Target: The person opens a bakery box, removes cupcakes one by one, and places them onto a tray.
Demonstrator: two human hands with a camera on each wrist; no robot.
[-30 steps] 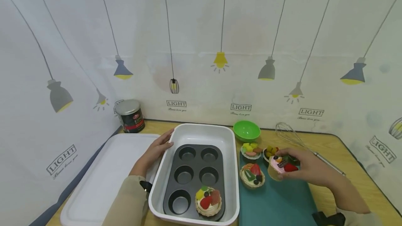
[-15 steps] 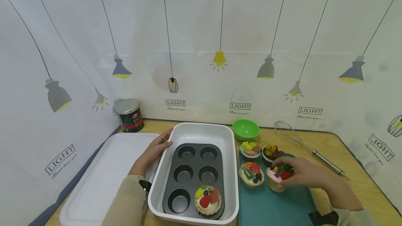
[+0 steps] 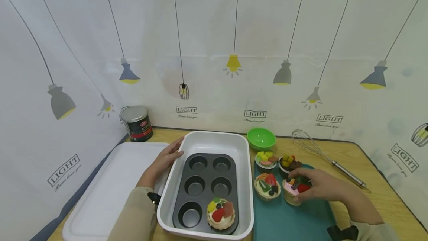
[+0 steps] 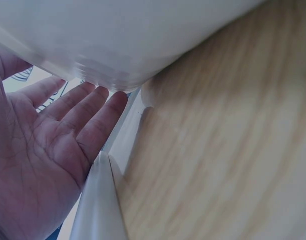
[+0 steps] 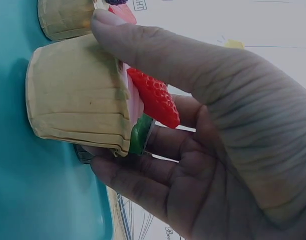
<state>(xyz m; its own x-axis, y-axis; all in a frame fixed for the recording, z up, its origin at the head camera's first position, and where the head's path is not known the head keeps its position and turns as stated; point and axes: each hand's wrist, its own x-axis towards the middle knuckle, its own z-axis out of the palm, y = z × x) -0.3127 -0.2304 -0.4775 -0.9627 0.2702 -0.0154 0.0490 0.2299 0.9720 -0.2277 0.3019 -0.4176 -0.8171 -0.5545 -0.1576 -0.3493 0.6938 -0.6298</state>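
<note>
R hand (image 3: 319, 186) pinching pink cupcake (image 3: 289, 193), L hand (image 3: 164, 161) spread on tub (image 3: 217, 145), wall (image 3: 214, 40) txt "LIGHT"

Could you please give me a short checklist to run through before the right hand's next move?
1. Right hand holding the pink-frosted cupcake: ok, thumb and fingers on opposite sides.
2. Cupcake lifted off the teal tray: cannot tell.
3. Left hand touching the white bin: ok, at its left side.
4. Muffin pan inside the bin: ok.
5. Vacant cups in the pan: ok, five.
6. Near-right one vacant: not ok, a fruit tart sits there.
</note>
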